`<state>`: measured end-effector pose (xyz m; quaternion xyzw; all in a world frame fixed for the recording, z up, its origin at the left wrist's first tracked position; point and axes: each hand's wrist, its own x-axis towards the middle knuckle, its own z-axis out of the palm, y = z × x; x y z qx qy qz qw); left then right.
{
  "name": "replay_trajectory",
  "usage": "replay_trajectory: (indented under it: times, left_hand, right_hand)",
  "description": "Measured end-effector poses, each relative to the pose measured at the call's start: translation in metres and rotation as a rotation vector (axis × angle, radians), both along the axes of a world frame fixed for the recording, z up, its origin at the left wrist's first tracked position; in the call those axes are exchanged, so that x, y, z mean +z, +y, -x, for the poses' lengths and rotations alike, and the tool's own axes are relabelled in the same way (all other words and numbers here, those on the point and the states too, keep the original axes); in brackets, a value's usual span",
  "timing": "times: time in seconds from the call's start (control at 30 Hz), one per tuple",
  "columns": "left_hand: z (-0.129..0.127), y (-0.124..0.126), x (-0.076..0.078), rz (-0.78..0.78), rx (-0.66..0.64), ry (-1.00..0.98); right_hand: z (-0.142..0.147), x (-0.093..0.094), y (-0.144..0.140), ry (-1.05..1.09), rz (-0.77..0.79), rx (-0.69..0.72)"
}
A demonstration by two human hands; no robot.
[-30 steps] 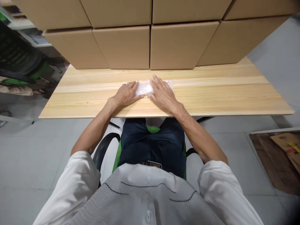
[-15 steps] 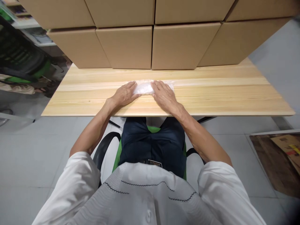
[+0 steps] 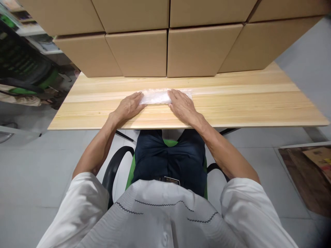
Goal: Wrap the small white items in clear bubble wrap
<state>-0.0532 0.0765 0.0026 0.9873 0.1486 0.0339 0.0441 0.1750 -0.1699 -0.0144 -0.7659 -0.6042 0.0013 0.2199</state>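
A long, flat piece of clear, crinkled plastic (image 3: 156, 97) lies crosswise on the wooden table; it looks like a plastic bag or wrap, and its exact kind is unclear. My left hand (image 3: 130, 106) rests low at its left end, fingers stretched out and thumb apart, fingertips touching the plastic. Over its right part lies my right hand (image 3: 181, 106), palm down with fingers extended, covering some of it. A bit of the right end shows past my right fingers. Both hands are open.
Several brown cardboard boxes (image 3: 137, 53) stand stacked along the back of the wooden table (image 3: 248, 106). Beneath me is a green chair with black armrests (image 3: 111, 172). Another chair (image 3: 24, 58) and shelves are at the left. Flattened cardboard (image 3: 320, 160) lies at the lower right.
My left hand has slid left along the plastic, and a longer stretch of it shows between the hands. The right hand stays in about the same place.
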Motion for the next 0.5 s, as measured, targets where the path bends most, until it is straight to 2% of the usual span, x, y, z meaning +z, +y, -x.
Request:
replay_trajectory:
  times: [0.07, 0.17, 0.33, 0.43, 0.5]
  left_hand:
    - [0.005, -0.005, 0.002, -0.026, 0.025, -0.050]
    - [0.002, -0.028, 0.006, -0.070, 0.032, -0.122]
    - [-0.037, -0.069, 0.008, -0.083, -0.111, -0.153]
    - [-0.059, -0.076, 0.008, -0.096, -0.094, -0.151]
    - [-0.064, -0.076, 0.008, -0.096, -0.080, -0.141]
  right_hand:
    - [0.000, 0.000, 0.000, -0.010, 0.001, 0.002]
    - [0.001, 0.001, 0.001, -0.035, 0.015, -0.008]
    - [0.008, 0.005, 0.002, -0.065, 0.005, -0.051]
    - [0.013, 0.010, 0.001, -0.091, 0.032, -0.074]
    - [0.016, 0.013, -0.001, -0.109, 0.054, -0.085]
